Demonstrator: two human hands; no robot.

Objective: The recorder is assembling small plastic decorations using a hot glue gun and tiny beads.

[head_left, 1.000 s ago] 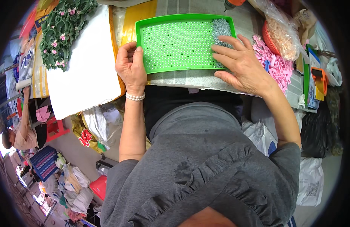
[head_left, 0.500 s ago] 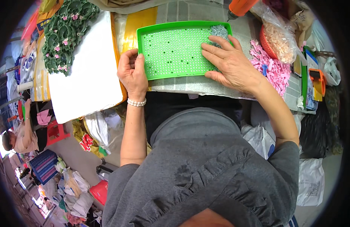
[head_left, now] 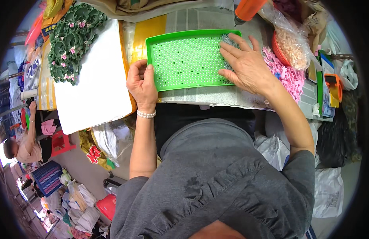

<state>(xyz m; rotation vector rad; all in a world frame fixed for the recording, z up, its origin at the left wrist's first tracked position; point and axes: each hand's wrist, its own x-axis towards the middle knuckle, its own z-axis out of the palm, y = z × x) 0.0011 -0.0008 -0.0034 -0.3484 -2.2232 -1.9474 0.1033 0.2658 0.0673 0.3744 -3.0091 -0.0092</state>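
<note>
A shallow green plastic tray [head_left: 189,63] with a perforated bottom rests on the table in front of me. My left hand [head_left: 143,81] grips its left wall, thumb at the rim and fingers curled on the outer side. Over the tray's right end, my right hand [head_left: 248,63] is spread, fingers apart and palm down. Small grey-blue bits [head_left: 225,38] lie in a strip along that end, partly under the fingers; their kind is too small to make out.
Left of the tray are a white board [head_left: 95,87] and a cluster of green leafy pieces with pink flowers [head_left: 71,44]. To the right lie pink strips [head_left: 286,73], a red basket [head_left: 279,47] and a bag of pale pieces [head_left: 296,49]. An orange tool [head_left: 248,10] hangs above the tray's far right corner.
The view has shifted a little, so the tray sits lower in the picture. My right hand has moved slightly right and farther over the grey-blue bits. My left hand keeps its grip.
</note>
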